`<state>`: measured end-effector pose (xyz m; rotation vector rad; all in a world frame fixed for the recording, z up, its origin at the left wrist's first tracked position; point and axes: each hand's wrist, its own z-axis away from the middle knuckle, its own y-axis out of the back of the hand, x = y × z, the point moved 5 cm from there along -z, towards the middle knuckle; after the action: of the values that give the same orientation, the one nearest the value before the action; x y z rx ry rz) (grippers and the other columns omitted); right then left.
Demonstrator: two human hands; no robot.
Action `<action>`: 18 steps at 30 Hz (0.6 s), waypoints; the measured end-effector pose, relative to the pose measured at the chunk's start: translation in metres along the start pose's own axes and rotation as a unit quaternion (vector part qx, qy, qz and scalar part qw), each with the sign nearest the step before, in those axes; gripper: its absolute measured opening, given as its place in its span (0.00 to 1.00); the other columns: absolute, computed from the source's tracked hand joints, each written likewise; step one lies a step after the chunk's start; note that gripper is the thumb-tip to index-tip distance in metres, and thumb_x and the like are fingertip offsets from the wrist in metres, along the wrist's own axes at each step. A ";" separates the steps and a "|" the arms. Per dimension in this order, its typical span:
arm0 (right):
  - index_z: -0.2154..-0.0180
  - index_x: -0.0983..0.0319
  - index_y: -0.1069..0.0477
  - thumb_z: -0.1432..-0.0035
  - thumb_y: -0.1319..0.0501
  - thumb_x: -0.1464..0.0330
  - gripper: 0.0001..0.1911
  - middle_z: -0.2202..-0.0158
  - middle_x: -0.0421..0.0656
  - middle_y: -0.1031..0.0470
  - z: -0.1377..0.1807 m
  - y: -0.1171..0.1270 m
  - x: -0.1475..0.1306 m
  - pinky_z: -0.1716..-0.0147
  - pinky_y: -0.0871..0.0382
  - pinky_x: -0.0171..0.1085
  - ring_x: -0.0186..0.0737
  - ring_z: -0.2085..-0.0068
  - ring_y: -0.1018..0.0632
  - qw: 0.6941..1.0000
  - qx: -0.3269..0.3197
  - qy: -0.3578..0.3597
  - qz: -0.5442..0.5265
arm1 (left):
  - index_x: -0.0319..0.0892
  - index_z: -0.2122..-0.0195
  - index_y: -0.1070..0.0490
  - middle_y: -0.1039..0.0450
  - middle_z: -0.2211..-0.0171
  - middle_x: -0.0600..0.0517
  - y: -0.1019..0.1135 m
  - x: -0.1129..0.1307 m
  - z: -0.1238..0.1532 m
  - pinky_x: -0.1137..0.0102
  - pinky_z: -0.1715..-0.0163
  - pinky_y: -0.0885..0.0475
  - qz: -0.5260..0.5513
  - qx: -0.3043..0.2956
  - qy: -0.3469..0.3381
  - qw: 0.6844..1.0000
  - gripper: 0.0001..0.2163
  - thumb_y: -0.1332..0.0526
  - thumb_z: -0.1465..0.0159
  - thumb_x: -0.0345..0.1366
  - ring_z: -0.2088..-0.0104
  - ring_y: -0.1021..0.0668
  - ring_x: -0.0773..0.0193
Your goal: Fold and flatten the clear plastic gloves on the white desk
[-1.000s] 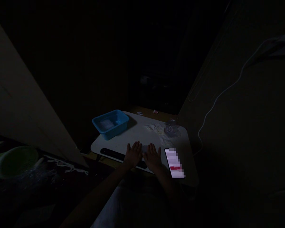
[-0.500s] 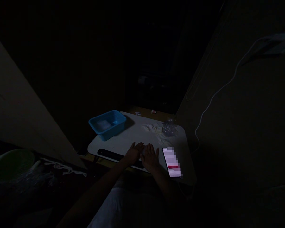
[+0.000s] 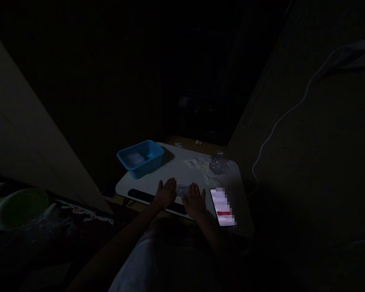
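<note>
Head view shows a white folding table (image 3: 170, 172) in very low light, with a thin, see-through plastic piece (image 3: 181, 190) lying flat near its front edge, between the person's two hands. The left hand (image 3: 166, 194) is palm down with its fingers extended and close together, gripping nothing; the right hand (image 3: 195, 201) lies likewise, its thumb apart from the fingers and its fingertips at the plastic's right end. It is too dim to tell whether either hand presses on the plastic or merely rests just beside it. Just in front of the plastic, on the near side, a long dark slot (image 3: 141, 196) runs along the table edge, partly covered by the left hand. A lit phone (image 3: 223, 209) lies to the right of the right hand, crumpled pale sheets (image 3: 197, 163) and a bunched clear bag (image 3: 219, 164) lie beyond, and a blue basin (image 3: 149, 165) stands at the far left. The plastic should prove very light and limp, slick against the tabletop and quick to wrinkle or skid under a sideways push; it would hardly break, though it might tear. A flat palm would suit smoothing it, while lifting would call for a fingertip pinch at one end or corner.
</note>
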<state>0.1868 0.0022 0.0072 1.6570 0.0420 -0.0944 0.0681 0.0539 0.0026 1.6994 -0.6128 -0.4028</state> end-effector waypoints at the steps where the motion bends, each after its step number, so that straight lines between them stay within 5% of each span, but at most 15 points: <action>1: 0.42 0.70 0.55 0.42 0.65 0.55 0.33 0.40 0.51 0.59 0.000 0.000 0.000 0.46 0.72 0.51 0.43 0.40 0.60 1.000 -0.004 -0.003 0.000 | 0.37 0.43 0.49 0.50 0.42 0.43 0.002 0.000 0.000 0.50 0.49 0.52 0.003 0.008 -0.004 1.000 0.22 0.57 0.39 0.34 0.43 0.45 0.56; 9: 0.43 0.68 0.53 0.42 0.68 0.55 0.32 0.40 0.51 0.57 0.002 0.003 0.000 0.47 0.72 0.52 0.44 0.40 0.60 1.000 -0.001 0.008 -0.002 | 0.40 0.41 0.56 0.52 0.41 0.47 0.002 0.038 -0.003 0.57 0.45 0.61 0.027 0.002 -0.172 0.985 0.24 0.56 0.39 0.38 0.42 0.48 0.60; 18: 0.43 0.67 0.52 0.42 0.68 0.54 0.32 0.40 0.50 0.56 0.002 0.005 0.000 0.46 0.71 0.51 0.44 0.40 0.59 1.000 0.006 0.005 -0.008 | 0.40 0.41 0.56 0.53 0.41 0.45 -0.007 0.038 0.000 0.55 0.45 0.61 -0.005 -0.029 -0.132 0.991 0.24 0.59 0.37 0.41 0.42 0.49 0.60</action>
<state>0.1873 -0.0006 0.0120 1.6698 0.0626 -0.0988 0.1000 0.0322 -0.0017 1.6063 -0.7765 -0.6537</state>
